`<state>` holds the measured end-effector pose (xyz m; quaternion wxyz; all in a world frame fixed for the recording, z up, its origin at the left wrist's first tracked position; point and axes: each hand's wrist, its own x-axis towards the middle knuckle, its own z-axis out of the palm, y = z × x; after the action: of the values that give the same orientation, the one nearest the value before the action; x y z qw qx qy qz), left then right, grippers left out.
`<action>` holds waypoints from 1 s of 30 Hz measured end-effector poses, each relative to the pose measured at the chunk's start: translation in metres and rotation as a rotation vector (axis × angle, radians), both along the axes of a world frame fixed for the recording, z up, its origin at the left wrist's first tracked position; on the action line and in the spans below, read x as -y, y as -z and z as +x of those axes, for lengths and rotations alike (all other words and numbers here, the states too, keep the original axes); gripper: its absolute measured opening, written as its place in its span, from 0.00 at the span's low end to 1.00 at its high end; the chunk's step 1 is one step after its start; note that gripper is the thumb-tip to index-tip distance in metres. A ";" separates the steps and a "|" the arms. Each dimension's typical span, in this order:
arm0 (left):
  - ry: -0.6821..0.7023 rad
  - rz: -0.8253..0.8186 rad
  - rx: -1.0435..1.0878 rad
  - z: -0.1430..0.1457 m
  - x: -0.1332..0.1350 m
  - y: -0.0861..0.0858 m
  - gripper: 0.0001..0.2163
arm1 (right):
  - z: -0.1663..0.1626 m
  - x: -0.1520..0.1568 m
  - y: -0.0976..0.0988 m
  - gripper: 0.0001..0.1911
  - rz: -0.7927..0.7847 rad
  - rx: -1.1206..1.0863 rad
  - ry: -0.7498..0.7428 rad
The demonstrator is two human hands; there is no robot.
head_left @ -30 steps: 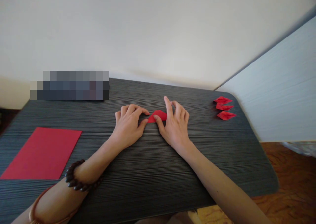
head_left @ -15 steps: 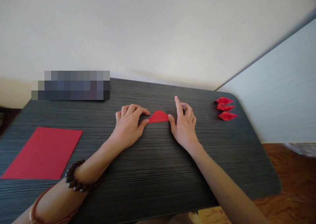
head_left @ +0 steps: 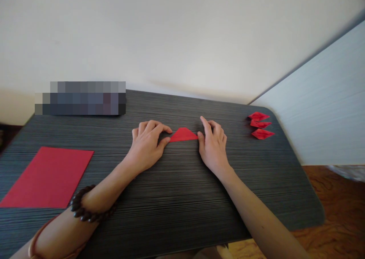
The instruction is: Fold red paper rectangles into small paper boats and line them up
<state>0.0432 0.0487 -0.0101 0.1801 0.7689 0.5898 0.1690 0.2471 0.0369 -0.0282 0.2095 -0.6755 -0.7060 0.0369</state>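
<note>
A small piece of folded red paper (head_left: 183, 134) lies on the dark table, shaped like a low trapezoid with pointed ends. My left hand (head_left: 147, 145) is at its left end, thumb on the pointed corner and index finger curled close above it. At the other end is my right hand (head_left: 212, 145), its thumb by the right point. The right index finger is raised and spread away from the thumb, and the other fingers are loosely bent. What lies under the left thumb tip is hidden.
A red paper square (head_left: 51, 177) lies on the table (head_left: 171, 213) at the left. Three folded red paper pieces (head_left: 262, 134) sit in a column near the right edge. A blurred-out object (head_left: 85, 103) stands at the back left against the wall (head_left: 182, 42).
My right thumb has slid slightly right, baring more of the paper's right point. The raised right index finger has lowered a little. My left hand has shifted slightly left.
</note>
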 end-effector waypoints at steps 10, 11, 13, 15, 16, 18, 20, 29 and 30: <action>-0.045 0.120 -0.054 0.013 0.005 0.000 0.12 | -0.004 0.001 -0.001 0.21 0.030 0.011 -0.067; -0.044 0.125 -0.056 0.013 0.005 0.000 0.12 | -0.004 0.001 -0.002 0.21 0.029 0.012 -0.071; -0.045 0.134 -0.063 0.014 0.005 0.001 0.12 | -0.006 0.002 -0.003 0.21 0.022 0.013 -0.083; -0.047 0.144 -0.069 0.014 0.005 0.001 0.12 | -0.009 0.003 -0.005 0.21 0.011 0.015 -0.103; -0.046 0.145 -0.071 0.014 0.005 0.002 0.12 | -0.011 0.003 -0.006 0.22 0.005 0.019 -0.115; -0.047 0.139 -0.070 0.014 0.004 0.002 0.11 | -0.013 0.004 -0.007 0.22 -0.009 0.031 -0.131; -0.049 0.121 -0.062 0.013 0.004 0.002 0.09 | -0.014 0.004 -0.008 0.22 -0.023 0.041 -0.132; -0.009 0.063 -0.006 0.006 -0.001 0.002 0.07 | -0.010 0.002 -0.006 0.23 -0.039 0.040 -0.138; -0.004 0.069 -0.007 0.006 -0.001 0.002 0.08 | -0.009 0.003 -0.006 0.23 -0.040 0.044 -0.139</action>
<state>0.0489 0.0497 -0.0125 0.1510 0.7741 0.5857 0.1869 0.2377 0.0343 -0.0223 0.1775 -0.6295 -0.7548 0.0507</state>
